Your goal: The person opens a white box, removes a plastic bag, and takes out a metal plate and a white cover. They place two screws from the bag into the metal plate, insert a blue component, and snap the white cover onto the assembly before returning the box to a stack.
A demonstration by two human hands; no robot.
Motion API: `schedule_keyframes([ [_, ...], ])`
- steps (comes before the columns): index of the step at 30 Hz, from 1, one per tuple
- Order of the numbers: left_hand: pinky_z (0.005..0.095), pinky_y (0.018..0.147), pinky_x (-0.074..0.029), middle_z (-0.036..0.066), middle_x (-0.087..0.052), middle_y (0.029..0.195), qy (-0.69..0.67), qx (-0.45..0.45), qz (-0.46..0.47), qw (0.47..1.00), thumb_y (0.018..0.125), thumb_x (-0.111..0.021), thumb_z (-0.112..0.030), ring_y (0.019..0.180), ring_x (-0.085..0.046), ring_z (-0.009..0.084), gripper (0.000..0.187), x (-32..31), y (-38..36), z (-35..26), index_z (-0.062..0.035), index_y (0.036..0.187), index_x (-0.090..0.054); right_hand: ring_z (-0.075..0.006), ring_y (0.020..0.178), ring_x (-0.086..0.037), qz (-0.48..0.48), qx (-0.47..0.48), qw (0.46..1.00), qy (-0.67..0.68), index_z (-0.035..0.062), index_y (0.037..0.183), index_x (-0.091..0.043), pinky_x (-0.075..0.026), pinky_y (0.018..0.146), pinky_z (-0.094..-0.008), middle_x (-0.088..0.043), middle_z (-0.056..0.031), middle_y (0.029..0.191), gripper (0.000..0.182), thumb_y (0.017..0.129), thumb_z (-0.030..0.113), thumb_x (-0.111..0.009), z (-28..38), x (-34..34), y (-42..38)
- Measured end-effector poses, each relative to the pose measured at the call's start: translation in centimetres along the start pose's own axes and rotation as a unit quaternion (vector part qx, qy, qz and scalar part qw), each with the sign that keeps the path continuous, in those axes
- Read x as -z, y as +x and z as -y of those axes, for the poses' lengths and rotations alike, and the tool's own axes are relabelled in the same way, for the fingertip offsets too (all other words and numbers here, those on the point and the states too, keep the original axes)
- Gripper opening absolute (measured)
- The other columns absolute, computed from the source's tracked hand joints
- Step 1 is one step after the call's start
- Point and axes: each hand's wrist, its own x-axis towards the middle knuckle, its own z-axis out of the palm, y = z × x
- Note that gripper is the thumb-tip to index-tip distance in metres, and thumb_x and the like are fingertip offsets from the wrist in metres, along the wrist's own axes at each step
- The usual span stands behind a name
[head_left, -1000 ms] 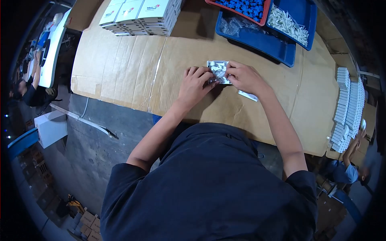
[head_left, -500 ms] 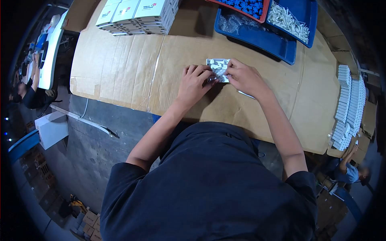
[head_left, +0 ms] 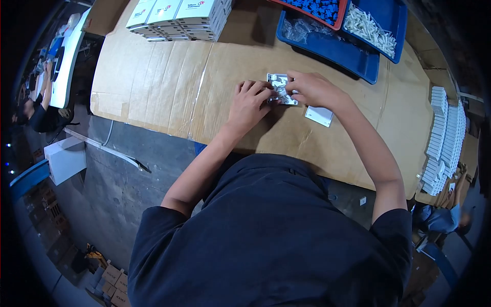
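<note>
From where I stand, the biggest thing is the person in a dark shirt (head_left: 271, 230), filling the lower middle of the frame and bent over a cardboard-covered table (head_left: 153, 87) that spans the upper half. Grey floor (head_left: 133, 199) shows at lower left. Near the top, right of centre, a blue tray (head_left: 353, 62) holds crumpled clear plastic (head_left: 302, 30); partly above it sit a red tray (head_left: 337, 25) of small blue pieces (head_left: 317, 11) and a second blue tray (head_left: 393, 15) of slim white pieces (head_left: 365, 28). A stack of white boxes (head_left: 189, 18) stands at upper left of centre, and rows of small white items (head_left: 445, 138) line the right edge.

Just above the middle are the two hands. The left hand (head_left: 250, 105) has its fingers loosely curled, thumb and index tips at the left side of a small white casing (head_left: 280, 84). The right hand (head_left: 317, 89) is bent over the casing's right side, thumb and fingertips close together; I cannot tell whether either hand is pinching a part. The casing lies on the cardboard between them, small parts in it. Smallest, a flat white plate (head_left: 319, 116) lies just below the right hand, apart from the casing.
</note>
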Motion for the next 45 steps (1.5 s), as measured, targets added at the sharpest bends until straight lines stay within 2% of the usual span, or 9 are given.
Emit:
schedule_keyframes([
  [4, 0.0453, 0.102, -0.041, 0.001, -0.065, 0.116, 0.008, 0.003, 0.005, 1.0, 0.079, -0.081, -0.022, 0.113, -0.057, 0.0261, 0.029, 0.0, 0.0, -0.1, -0.0163, 0.106, -0.072, -0.0329, 0.104, -0.066, 0.041, -0.036, 0.998, 0.0, 0.0095, 0.103, -0.074, -0.052, 0.089, -0.0465, -0.063, -0.0096, 0.112, 0.017, 0.086, 0.011, -0.074, 0.0, 0.4, 0.6],
  [10, 0.0439, 0.101, -0.041, 0.0, -0.066, 0.117, 0.007, 0.013, 0.005, 1.0, 0.077, -0.081, -0.018, 0.113, -0.057, 0.0254, 0.032, -0.2, 0.0, 0.0, -0.0178, 0.108, -0.073, -0.0328, 0.102, -0.066, 0.012, -0.054, 0.998, -0.013, 0.006, 0.102, -0.073, -0.052, 0.087, -0.0457, -0.063, -0.0101, 0.112, 0.016, 0.086, 0.01, -0.073, 0.1, -0.3, 0.5],
  [16, 0.0453, 0.101, -0.041, 0.001, -0.065, 0.117, -0.012, 0.011, 0.002, 1.0, 0.077, -0.081, -0.017, 0.113, -0.057, 0.0267, 0.033, -0.1, 0.1, -0.1, -0.0167, 0.108, -0.073, -0.0314, 0.097, -0.068, -0.051, -0.036, 0.998, -0.01, 0.0047, 0.095, -0.073, -0.053, 0.085, -0.0454, -0.065, -0.0104, 0.11, 0.012, 0.085, 0.011, -0.072, 0.1, -0.6, -0.2],
  [25, 0.0462, 0.101, -0.042, 0.003, -0.065, 0.116, 0.0, 0.011, 0.001, 1.0, 0.078, -0.08, -0.018, 0.112, -0.057, 0.0278, 0.029, -0.1, 0.1, 0.0, -0.0151, 0.105, -0.071, -0.032, 0.091, -0.068, -0.061, 0.036, 0.995, -0.072, 0.0034, 0.092, -0.069, -0.054, 0.078, -0.0461, -0.064, -0.0099, 0.105, 0.014, 0.082, 0.012, -0.073, -0.8, -1.5, 1.0],
  [28, 0.0458, 0.1, -0.043, 0.003, -0.065, 0.116, -0.006, 0.015, -0.007, 1.0, 0.078, -0.08, -0.018, 0.112, -0.058, 0.0275, 0.029, -0.2, 0.1, -0.1, -0.015, 0.106, -0.071, -0.0333, 0.092, -0.067, -0.062, 0.053, 0.996, -0.043, 0.0029, 0.092, -0.067, -0.053, 0.078, -0.0463, -0.063, -0.0112, 0.103, 0.014, 0.082, 0.01, -0.073, -0.8, -0.9, 0.6],
  [31, 0.0454, 0.1, -0.043, 0.003, -0.065, 0.116, -0.009, 0.016, -0.007, 1.0, 0.078, -0.08, -0.017, 0.112, -0.058, 0.0269, 0.03, -0.2, 0.0, 0.0, -0.0151, 0.107, -0.071, -0.0336, 0.095, -0.066, -0.007, 0.0, 1.0, 0.015, 0.0023, 0.092, -0.067, -0.052, 0.08, -0.0459, -0.063, -0.0122, 0.103, 0.012, 0.082, 0.008, -0.072, -0.4, 0.2, 1.0],
  [34, 0.0453, 0.1, -0.043, 0.003, -0.064, 0.116, -0.007, 0.013, -0.005, 1.0, 0.077, -0.079, -0.017, 0.112, -0.058, 0.0265, 0.032, -0.1, 0.0, 0.0, -0.0149, 0.108, -0.071, -0.0332, 0.098, -0.065, 0.03, -0.008, 0.998, 0.05, 0.0014, 0.091, -0.067, -0.051, 0.083, -0.0452, -0.063, -0.0133, 0.102, 0.012, 0.081, 0.006, -0.071, -0.5, 1.0, 1.4],
  [40, 0.0448, 0.1, -0.043, 0.003, -0.065, 0.117, 0.002, 0.015, -0.003, 1.0, 0.077, -0.079, -0.016, 0.112, -0.058, 0.026, 0.033, -0.3, 0.0, 0.1, -0.0143, 0.109, -0.071, -0.0338, 0.099, -0.065, 0.038, -0.028, 0.998, 0.038, 0.0009, 0.093, -0.068, -0.051, 0.087, -0.0439, -0.064, -0.0147, 0.103, 0.011, 0.082, 0.002, -0.065, -0.6, 0.6, 1.4],
  [45, 0.0445, 0.099, -0.043, 0.003, -0.065, 0.115, -0.002, 0.021, -0.006, 1.0, 0.083, -0.079, -0.023, 0.11, -0.059, 0.0259, 0.028, -0.2, 0.1, 0.0, -0.0139, 0.108, -0.071, -0.0355, 0.101, -0.065, -0.016, -0.045, 0.998, 0.05, 0.0021, 0.099, -0.069, -0.051, 0.089, -0.0446, -0.065, -0.0155, 0.106, 0.016, 0.086, 0.002, -0.059, -0.1, 0.5, 0.3],
])
